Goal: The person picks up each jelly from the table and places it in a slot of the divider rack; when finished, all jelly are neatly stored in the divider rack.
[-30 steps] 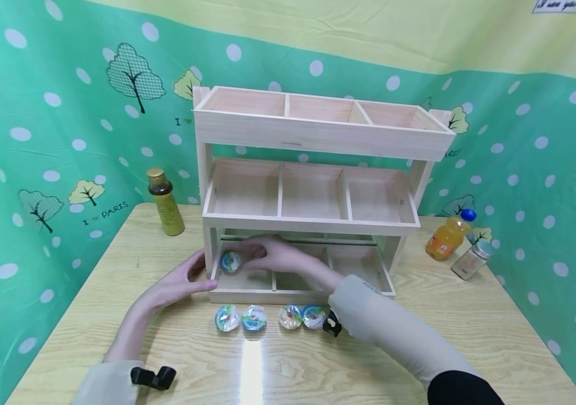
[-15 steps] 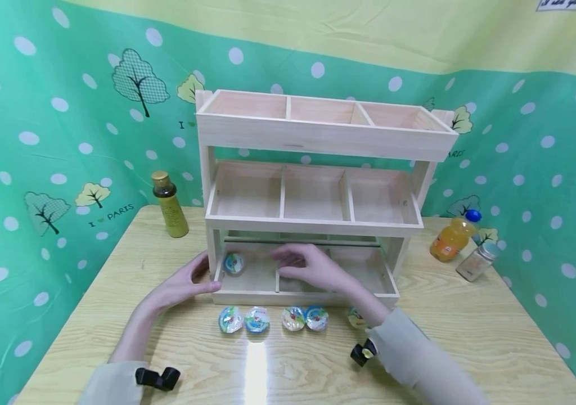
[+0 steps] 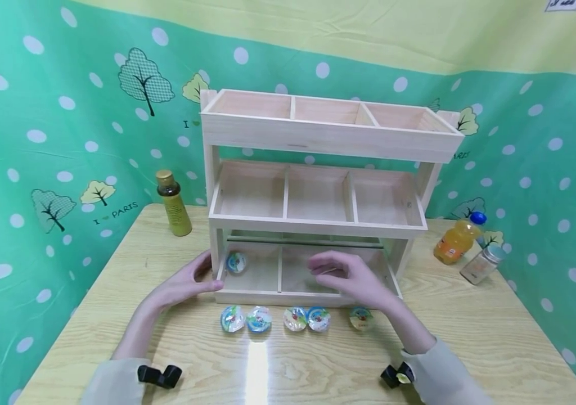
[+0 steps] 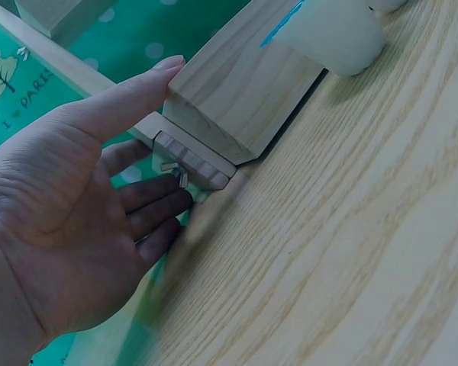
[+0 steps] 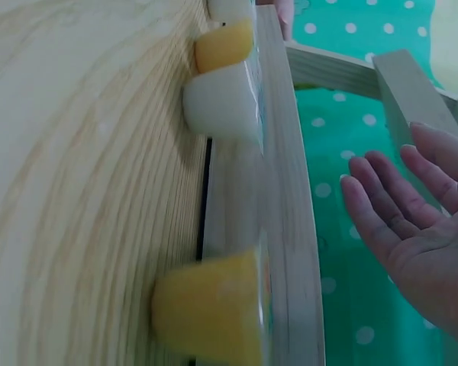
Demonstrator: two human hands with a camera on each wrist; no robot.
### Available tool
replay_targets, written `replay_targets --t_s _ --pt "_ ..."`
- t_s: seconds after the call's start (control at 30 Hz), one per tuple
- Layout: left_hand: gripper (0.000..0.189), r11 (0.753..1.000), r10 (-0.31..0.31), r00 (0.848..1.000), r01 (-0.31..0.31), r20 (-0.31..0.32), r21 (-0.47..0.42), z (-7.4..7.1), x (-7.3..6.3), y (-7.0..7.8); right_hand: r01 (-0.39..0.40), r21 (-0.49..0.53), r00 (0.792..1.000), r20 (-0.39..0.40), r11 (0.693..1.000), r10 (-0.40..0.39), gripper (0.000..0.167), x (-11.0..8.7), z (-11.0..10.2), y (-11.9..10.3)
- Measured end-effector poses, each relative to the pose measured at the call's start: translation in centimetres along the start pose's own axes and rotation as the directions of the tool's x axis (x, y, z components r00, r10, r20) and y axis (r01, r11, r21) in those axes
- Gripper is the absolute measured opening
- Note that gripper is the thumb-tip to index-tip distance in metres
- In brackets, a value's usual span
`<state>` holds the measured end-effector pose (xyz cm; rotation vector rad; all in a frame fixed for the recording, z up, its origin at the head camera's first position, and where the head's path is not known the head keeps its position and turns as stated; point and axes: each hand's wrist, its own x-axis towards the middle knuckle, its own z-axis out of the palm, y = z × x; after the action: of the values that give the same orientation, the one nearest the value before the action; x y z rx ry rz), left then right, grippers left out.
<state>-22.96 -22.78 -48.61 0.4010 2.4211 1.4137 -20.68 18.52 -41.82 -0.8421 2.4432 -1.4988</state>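
Note:
My left hand [image 3: 187, 282] lies at the lower left corner of a wooden three-tier rack [image 3: 313, 226]. In the left wrist view its thumb touches the tray's front corner, with the fingers stretched along the side near a wing nut [image 4: 175, 174]. Over the bottom tray, toward its right part, hovers my right hand [image 3: 351, 278], fingers relaxed and holding nothing. One jelly cup [image 3: 236, 262] sits in the bottom tray's left compartment. Before the rack stand more jelly cups: two white ones at left [image 3: 232, 319], a close pair in the middle [image 3: 295, 319], and a yellow one [image 5: 210, 309] at right.
A green bottle with a gold cap [image 3: 174, 205] stands left of the rack. To the right are an orange drink bottle [image 3: 457, 241] and a small clear jar [image 3: 482, 264]. A dotted green curtain [image 3: 75, 140] hangs behind the wooden table [image 3: 207, 360].
My right hand has let go of the jelly cup in the left compartment and moved right across the bottom tray. The yellow cup at right has come into view. My left hand stays at the corner.

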Motion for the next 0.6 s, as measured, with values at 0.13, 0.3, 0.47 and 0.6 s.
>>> replay_targets --t_s 0.13,0.3,0.47,0.6 --pt "0.103 1.000 -0.003 1.000 0.003 0.002 0.001 0.1 -0.1 0.1 0.008 0.019 1.000 -0.007 1.000 -0.008 0.038 -1.4 -1.0 0.4" --pt "0.103 1.000 -0.002 1.000 0.002 0.007 -0.015 0.1 0.0 0.1 0.021 0.042 0.999 0.023 0.999 -0.022 0.036 -3.2 -2.0 1.3" --pt "0.102 1.000 -0.004 1.000 0.004 0.001 -0.014 0.1 0.1 -0.2 0.011 0.054 0.997 0.070 0.998 -0.014 0.037 -4.7 -2.7 2.2" --pt "0.101 1.000 -0.012 1.000 0.012 -0.002 -0.013 0.1 0.1 -0.2 -0.011 0.059 0.994 0.105 0.998 0.005 0.041 -5.8 -3.4 2.7"
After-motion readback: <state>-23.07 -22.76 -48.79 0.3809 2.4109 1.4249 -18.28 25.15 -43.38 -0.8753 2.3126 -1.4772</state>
